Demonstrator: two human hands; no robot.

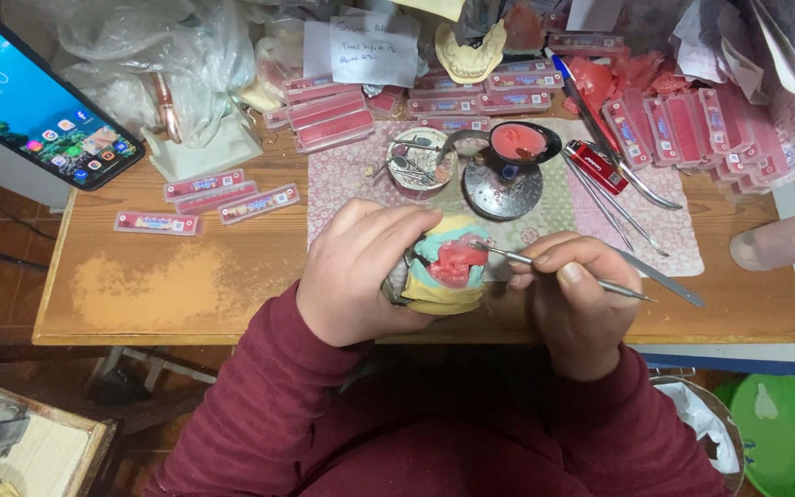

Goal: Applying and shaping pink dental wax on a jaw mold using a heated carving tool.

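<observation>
1. A small round tin (422,164) above the hands holds thin metal tools; just right of it a black spoon-shaped dish (521,142) holds pink wax over a round metal burner (501,191).
2. At centre frame the left hand (361,276) is closed around a yellow plaster dental model with a blue-green layer and red wax (446,269).
3. The right hand (577,299) grips a slim metal carving tool (558,271) like a pen, its tip touching the red wax.
4. The wooden bench (177,294) shows a pale dusty patch at lower left; a floral cloth (600,221) lies under the burner.
5. Flat pink tooth-card strips (223,195) lie left of centre, more stacked along the top.
6. A lit smartphone (34,101) leans at upper left; a green bowl (789,433) sits at lower right.
</observation>
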